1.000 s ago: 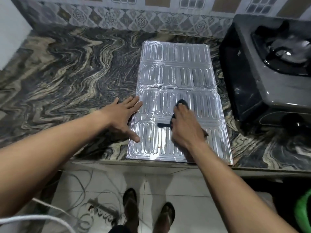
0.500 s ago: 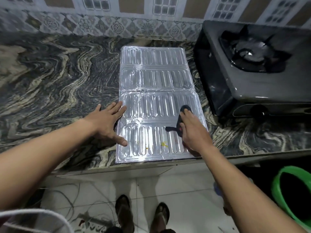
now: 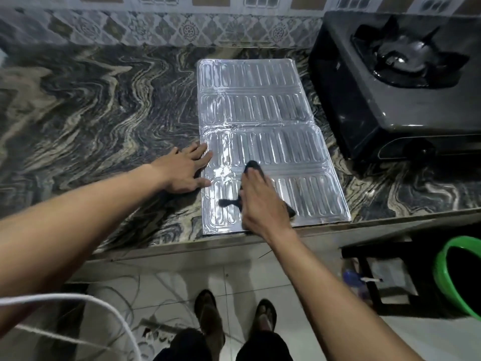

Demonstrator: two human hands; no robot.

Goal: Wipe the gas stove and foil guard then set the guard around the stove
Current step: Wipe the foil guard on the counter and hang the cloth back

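**Wiping the foil guard, flat on the counter**

The foil guard point(image 3: 263, 131) lies flat in the centre of the frame on the marbled counter point(image 3: 104, 105), just left of the gas stove point(image 3: 385, 82) at upper right. The right hand point(image 3: 263, 204) presses a dark cloth point(image 3: 253, 166) onto the near panel, fingers together over it. The left hand point(image 3: 184, 170), fingers spread flat, pins the guard's left edge. This looks like the wiping step; next, likely the far panels. The hand covers most of the cloth, and the stove's right side is cut off.
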